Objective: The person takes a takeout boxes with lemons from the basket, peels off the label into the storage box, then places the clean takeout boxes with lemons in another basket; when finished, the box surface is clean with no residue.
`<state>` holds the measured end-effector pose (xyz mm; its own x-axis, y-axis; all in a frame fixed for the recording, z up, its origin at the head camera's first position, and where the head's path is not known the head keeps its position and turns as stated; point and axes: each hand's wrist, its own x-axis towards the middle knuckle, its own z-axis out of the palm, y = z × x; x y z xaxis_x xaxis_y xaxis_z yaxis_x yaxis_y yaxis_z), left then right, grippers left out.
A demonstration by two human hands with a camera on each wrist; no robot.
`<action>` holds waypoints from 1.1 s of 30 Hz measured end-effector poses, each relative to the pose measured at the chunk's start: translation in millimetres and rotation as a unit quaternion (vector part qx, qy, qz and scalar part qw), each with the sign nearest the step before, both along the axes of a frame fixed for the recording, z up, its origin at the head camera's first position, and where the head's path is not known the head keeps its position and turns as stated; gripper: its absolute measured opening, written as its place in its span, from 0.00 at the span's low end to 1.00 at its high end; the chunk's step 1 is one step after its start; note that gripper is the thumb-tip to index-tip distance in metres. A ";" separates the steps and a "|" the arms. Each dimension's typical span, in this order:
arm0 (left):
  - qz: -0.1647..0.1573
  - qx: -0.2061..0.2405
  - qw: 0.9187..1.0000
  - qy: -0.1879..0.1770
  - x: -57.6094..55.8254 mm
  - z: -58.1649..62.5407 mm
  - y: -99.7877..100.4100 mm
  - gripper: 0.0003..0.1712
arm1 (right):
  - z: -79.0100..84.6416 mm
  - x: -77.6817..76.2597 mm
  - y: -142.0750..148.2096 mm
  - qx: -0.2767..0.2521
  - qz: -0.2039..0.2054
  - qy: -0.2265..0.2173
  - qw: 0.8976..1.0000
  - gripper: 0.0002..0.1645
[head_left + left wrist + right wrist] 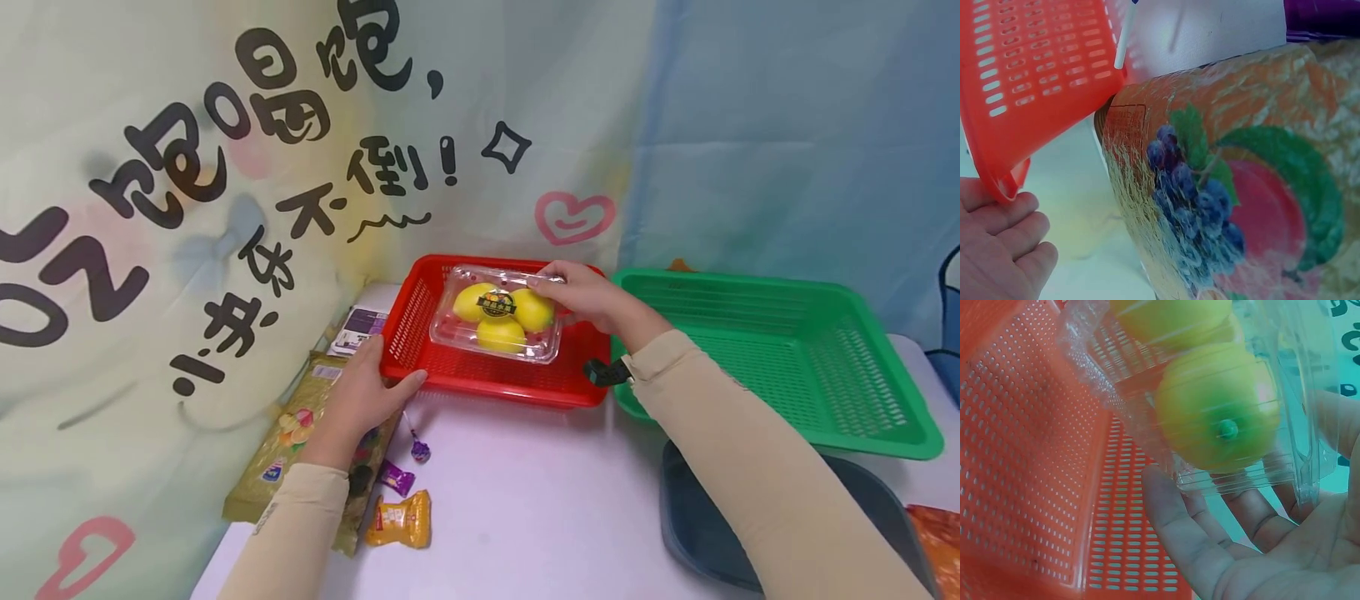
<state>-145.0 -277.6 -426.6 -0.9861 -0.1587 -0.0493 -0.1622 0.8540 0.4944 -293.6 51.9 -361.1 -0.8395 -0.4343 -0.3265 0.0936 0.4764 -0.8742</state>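
A clear plastic box of yellow lemons (498, 313) with a dark label is gripped at its right end by my right hand (588, 298). It hangs over the red basket (480, 385), tilted in the right wrist view, where one lemon (1216, 406) shows through the plastic above my curled fingers (1191, 531). At the basket's left end, my left hand (367, 398) holds the rim. In the left wrist view, the fingers (1019, 234) lie against the outside of the red rim (997, 181), with the thumb out of sight there.
Right of the red basket stands a green basket (810, 433), with a dark blue bin (705, 517) in front. A gold fruit-print bag (277, 458) lies left, near a lollipop (420, 451), a purple candy (397, 478) and an orange packet (401, 520). A printed curtain hangs behind.
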 end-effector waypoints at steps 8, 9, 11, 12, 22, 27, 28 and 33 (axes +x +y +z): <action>-0.016 -0.002 1.000 0.010 2.2 2.8 3.9 0.57 | 12.8 16.3 17.5 -0.006 0.008 0.016 1.000 0.35; -0.016 -0.003 1.000 0.009 2.5 2.8 4.2 0.58 | 14.3 18.7 19.5 -0.011 0.008 0.016 1.000 0.35; -0.015 -0.003 1.000 0.006 2.8 2.5 4.3 0.59 | 17.6 23.7 23.1 -0.017 0.009 0.016 1.000 0.35; -0.014 -0.003 1.000 0.004 2.9 2.3 4.3 0.59 | 19.2 26.2 24.8 -0.019 0.009 0.018 1.000 0.34; -0.013 0.001 1.000 0.004 3.7 1.0 1.1 0.59 | 27.5 53.4 41.2 -0.035 0.013 0.034 0.999 0.31; -0.013 -0.001 1.000 -0.005 4.6 0.7 1.3 0.61 | 25.8 69.4 54.6 -0.049 0.013 0.037 0.998 0.30; -0.015 0.000 1.000 -0.006 4.8 0.7 1.3 0.61 | 25.2 73.0 57.5 -0.051 0.013 0.040 0.998 0.29; -0.022 0.001 1.000 -0.001 5.4 1.2 1.5 0.61 | 21.5 92.4 70.1 -0.062 0.017 0.055 0.996 0.27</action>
